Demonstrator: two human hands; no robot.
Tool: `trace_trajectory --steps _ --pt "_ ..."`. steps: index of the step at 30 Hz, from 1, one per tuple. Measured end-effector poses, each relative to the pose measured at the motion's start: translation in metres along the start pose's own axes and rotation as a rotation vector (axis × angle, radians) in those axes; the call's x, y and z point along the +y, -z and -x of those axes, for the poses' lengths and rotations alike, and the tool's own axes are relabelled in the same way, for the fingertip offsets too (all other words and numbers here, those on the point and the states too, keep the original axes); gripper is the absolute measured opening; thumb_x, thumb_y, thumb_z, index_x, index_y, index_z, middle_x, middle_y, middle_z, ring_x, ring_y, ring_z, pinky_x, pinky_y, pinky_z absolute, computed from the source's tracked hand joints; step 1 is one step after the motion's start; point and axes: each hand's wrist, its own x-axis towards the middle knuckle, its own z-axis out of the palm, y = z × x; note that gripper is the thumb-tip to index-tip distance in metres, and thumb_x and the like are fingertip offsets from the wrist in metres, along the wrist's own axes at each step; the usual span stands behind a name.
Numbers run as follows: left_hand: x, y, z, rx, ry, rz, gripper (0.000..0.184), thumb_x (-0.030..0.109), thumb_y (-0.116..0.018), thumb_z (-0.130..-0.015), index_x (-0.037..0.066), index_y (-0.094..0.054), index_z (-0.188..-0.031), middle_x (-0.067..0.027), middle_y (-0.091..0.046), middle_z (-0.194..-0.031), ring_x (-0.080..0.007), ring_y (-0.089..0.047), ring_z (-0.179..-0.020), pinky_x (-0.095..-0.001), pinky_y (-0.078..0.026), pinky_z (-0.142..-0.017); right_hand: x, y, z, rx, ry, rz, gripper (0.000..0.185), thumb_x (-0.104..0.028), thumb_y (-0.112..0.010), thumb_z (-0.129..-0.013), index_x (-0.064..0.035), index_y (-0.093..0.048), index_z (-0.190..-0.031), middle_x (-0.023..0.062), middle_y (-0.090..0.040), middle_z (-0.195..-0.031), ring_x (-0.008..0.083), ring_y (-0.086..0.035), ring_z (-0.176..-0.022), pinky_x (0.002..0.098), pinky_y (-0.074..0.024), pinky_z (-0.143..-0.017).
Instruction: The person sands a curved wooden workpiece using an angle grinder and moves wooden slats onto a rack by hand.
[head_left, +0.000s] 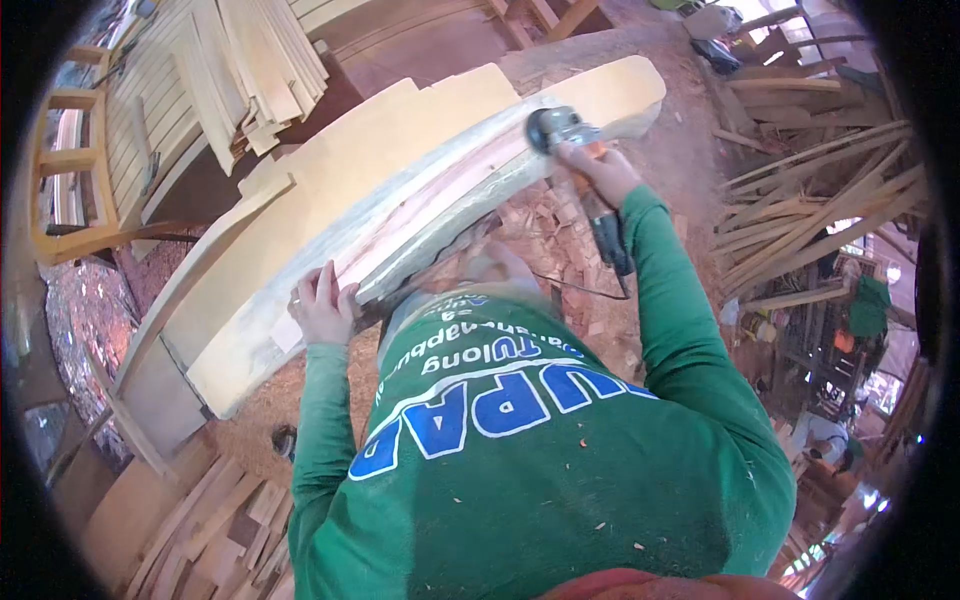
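Note:
My right hand (600, 178) is closed around an angle grinder (607, 232). The grinder's round head (545, 130) rests at the far right part of a long curved wooden piece (440, 195), which has a pinkish strip along it. At that piece's near left end, my left hand (325, 308) lies against the wood with its fingers spread. Under the piece is a broad pale wooden board (370, 135) with a stepped outline. From the grinder a dark cord (580, 290) hangs down in front of my body.
Thin wooden slats (245, 70) are stacked at the upper left beside a wooden frame (70, 170). Curved wood strips (820, 205) are piled on the right. Offcuts (215, 525) lie at the lower left, and wood chips (545, 225) cover the ground ahead of me.

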Motion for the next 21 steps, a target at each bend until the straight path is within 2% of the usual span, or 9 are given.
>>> trace_trajectory --steps 3,4,5,8,9,12,15,18,21 --pt "0.008 0.007 -0.006 -0.011 0.016 0.008 0.051 0.044 -0.078 -0.089 0.015 -0.069 -0.131 -0.0097 -0.062 -0.129 -0.0325 -0.056 -0.125 -0.0567 -0.038 -0.105 0.024 0.03 0.001 0.017 0.06 0.143 0.063 -0.051 -0.078 -0.091 0.0015 -0.073 -0.124 0.005 -0.076 -0.103 0.0143 -0.068 -0.089 0.0302 -0.0532 -0.083" --pt "0.015 0.016 -0.009 -0.026 0.037 0.013 0.049 0.043 -0.077 -0.089 0.015 -0.07 -0.128 -0.0101 -0.062 -0.13 -0.0327 -0.055 -0.126 -0.0572 -0.038 -0.105 0.027 0.029 0.01 0.091 0.117 0.056 0.053 -0.041 -0.08 -0.09 0.0014 -0.074 -0.122 0.004 -0.076 -0.101 0.0132 -0.067 -0.088 0.0296 -0.0532 -0.082" --pt "0.021 0.025 -0.016 -0.055 0.07 0.003 0.038 0.041 -0.077 -0.089 0.015 -0.069 -0.116 -0.0107 -0.065 -0.124 -0.0339 -0.062 -0.117 -0.0534 -0.045 -0.1 0.031 0.026 0.024 0.162 0.167 -0.032 0.045 -0.031 -0.081 -0.09 0.0013 -0.074 -0.12 0.003 -0.075 -0.099 0.0122 -0.067 -0.086 0.029 -0.0533 -0.08" --pt "0.032 0.042 -0.027 -0.321 0.265 0.145 0.031 0.038 -0.076 -0.089 0.016 -0.068 -0.109 -0.0104 -0.069 -0.116 -0.0353 -0.068 -0.104 -0.0484 -0.052 -0.089 0.029 0.029 0.055 0.241 0.246 -0.088 0.04 -0.026 -0.08 -0.092 0.0031 -0.074 -0.12 0.0008 -0.071 -0.097 0.0096 -0.063 -0.084 0.0263 -0.0513 -0.078" --pt "0.033 0.042 -0.023 -0.15 0.138 0.075 0.027 0.036 -0.076 -0.09 0.016 -0.068 -0.107 -0.0103 -0.07 -0.109 -0.0364 -0.07 -0.094 -0.0446 -0.055 -0.077 0.027 0.032 0.06 0.235 0.261 -0.095 0.04 -0.025 -0.079 -0.092 0.0031 -0.074 -0.121 0.0008 -0.071 -0.097 0.0097 -0.063 -0.084 0.0266 -0.0514 -0.078" --pt "0.025 0.033 -0.027 -0.083 0.141 0.049 0.026 0.035 -0.075 -0.092 0.018 -0.069 -0.11 -0.0088 -0.07 -0.12 -0.0337 -0.069 -0.107 -0.0466 -0.052 -0.09 0.017 0.034 0.069 0.215 0.313 -0.112 0.039 -0.021 -0.078 -0.093 0.0029 -0.072 -0.123 0.0013 -0.071 -0.099 0.0101 -0.064 -0.085 0.0274 -0.0518 -0.079" --pt "0.032 0.021 -0.032 0.048 -0.074 0.013 0.028 0.035 -0.076 -0.091 0.019 -0.072 -0.113 -0.0067 -0.068 -0.131 -0.0301 -0.065 -0.12 -0.0491 -0.044 -0.103 0.008 0.028 0.07 0.152 0.345 -0.092 0.039 -0.022 -0.077 -0.094 0.0023 -0.071 -0.124 0.0024 -0.073 -0.1 0.0103 -0.065 -0.085 0.0278 -0.0524 -0.078" --pt "0.022 0.003 -0.027 0.075 -0.081 0.032 0.035 0.039 -0.077 -0.088 0.022 -0.074 -0.119 -0.0035 -0.066 -0.138 -0.0271 -0.061 -0.127 -0.0525 -0.037 -0.109 0.008 0.006 0.058 0.069 0.291 -0.08 0.037 -0.025 -0.08 -0.092 0.0013 -0.073 -0.117 0.0025 -0.074 -0.094 0.0095 -0.065 -0.08 0.0274 -0.0528 -0.074" --pt "0.023 0.001 -0.028 0.147 0.041 0.114 0.03 0.038 -0.077 -0.088 0.023 -0.077 -0.114 -0.0057 -0.067 -0.135 -0.0278 -0.061 -0.127 -0.0504 -0.04 -0.107 0.007 -0.023 0.053 -0.034 0.284 -0.015 0.034 -0.031 -0.08 -0.094 0.0006 -0.074 -0.106 0.001 -0.072 -0.09 0.0071 -0.063 -0.077 0.0267 -0.0515 -0.071"
